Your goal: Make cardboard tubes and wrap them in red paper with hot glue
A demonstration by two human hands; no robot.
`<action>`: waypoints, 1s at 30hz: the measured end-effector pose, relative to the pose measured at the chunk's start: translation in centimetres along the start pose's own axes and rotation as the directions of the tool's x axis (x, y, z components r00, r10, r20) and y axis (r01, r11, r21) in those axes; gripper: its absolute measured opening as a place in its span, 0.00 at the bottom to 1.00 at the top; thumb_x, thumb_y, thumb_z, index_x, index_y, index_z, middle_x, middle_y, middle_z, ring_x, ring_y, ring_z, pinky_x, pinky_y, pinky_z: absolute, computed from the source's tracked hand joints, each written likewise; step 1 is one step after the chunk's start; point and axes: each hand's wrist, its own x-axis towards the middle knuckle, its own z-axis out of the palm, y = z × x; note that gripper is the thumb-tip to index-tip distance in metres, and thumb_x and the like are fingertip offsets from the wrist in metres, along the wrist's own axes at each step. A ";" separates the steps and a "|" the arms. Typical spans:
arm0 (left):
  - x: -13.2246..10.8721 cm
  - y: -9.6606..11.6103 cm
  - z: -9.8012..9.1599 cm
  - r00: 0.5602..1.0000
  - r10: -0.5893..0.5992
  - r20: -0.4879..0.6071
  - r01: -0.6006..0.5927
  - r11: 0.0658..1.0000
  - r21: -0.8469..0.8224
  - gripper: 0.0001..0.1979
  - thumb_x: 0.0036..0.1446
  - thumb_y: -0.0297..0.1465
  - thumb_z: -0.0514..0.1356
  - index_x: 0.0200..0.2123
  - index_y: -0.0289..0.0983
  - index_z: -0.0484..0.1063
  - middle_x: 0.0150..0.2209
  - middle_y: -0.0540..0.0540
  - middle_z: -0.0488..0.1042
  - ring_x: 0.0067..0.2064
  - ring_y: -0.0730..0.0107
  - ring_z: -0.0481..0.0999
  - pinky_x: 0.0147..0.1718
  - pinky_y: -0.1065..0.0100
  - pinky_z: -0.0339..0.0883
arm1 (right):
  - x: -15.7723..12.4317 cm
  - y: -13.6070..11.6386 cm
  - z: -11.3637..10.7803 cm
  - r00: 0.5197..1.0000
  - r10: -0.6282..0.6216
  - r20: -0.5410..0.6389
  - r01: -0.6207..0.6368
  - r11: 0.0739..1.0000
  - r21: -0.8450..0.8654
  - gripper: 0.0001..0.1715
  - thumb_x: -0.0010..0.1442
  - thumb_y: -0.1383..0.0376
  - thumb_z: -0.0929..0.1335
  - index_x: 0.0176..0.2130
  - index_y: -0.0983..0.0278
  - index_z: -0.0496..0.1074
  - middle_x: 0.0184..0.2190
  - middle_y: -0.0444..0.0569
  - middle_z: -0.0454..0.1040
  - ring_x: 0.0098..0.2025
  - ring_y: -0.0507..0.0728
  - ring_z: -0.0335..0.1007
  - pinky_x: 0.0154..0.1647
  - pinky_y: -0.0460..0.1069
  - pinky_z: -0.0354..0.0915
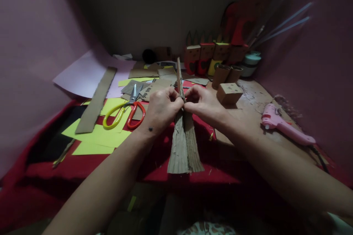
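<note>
A strip of corrugated cardboard (179, 143) is between my two hands, its near end spread into two flaps over the red cloth and its far end standing up narrow. My left hand (165, 104) pinches it from the left, thumb and fingers closed. From the right, my right hand (202, 102) grips the same spot, its thumb tip close to the left one. Left of my left hand lie scissors (125, 112) with one yellow and one red handle, blades pointing away. The fingertips partly hide the middle of the strip.
Yellow paper (96, 137) and a long cardboard strip (97, 99) lie at left. On the right are a pink glue gun (285, 125), a small cardboard box (229, 93) and cardboard tubes (221, 75). Painted box figures (206, 58) and a teal-lidded jar (250, 64) stand behind.
</note>
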 end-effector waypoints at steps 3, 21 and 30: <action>0.1 -0.3 0.1 1.000 -0.012 -0.024 0.011 1.000 -0.023 0.03 0.43 0.29 0.55 0.21 0.36 0.68 0.21 0.51 0.68 0.26 0.71 0.66 0.26 0.69 0.58 | 0.2 -0.1 0.2 0.999 0.025 -0.035 -0.029 0.995 -0.093 0.08 0.46 0.68 0.66 0.32 0.64 0.66 0.29 0.45 0.71 0.30 0.53 0.65 0.30 0.48 0.61; 1.4 -0.5 -0.5 0.997 -0.061 -0.038 0.066 0.986 0.151 0.04 0.43 0.28 0.56 0.19 0.37 0.67 0.22 0.50 0.70 0.29 0.67 0.71 0.31 0.66 0.61 | 2.6 0.1 1.2 0.967 0.195 0.163 -0.225 0.955 0.193 0.12 0.48 0.73 0.64 0.18 0.63 0.60 0.10 0.40 0.60 0.13 0.48 0.57 0.14 0.43 0.55; 1.0 -0.4 -0.5 0.997 -0.060 0.042 0.056 0.994 0.090 0.02 0.43 0.28 0.56 0.21 0.37 0.66 0.22 0.52 0.68 0.27 0.70 0.68 0.28 0.69 0.59 | 1.5 0.4 0.2 0.923 0.213 0.320 -0.281 0.943 0.181 0.05 0.47 0.72 0.66 0.23 0.64 0.66 0.14 0.42 0.68 0.16 0.50 0.64 0.15 0.43 0.60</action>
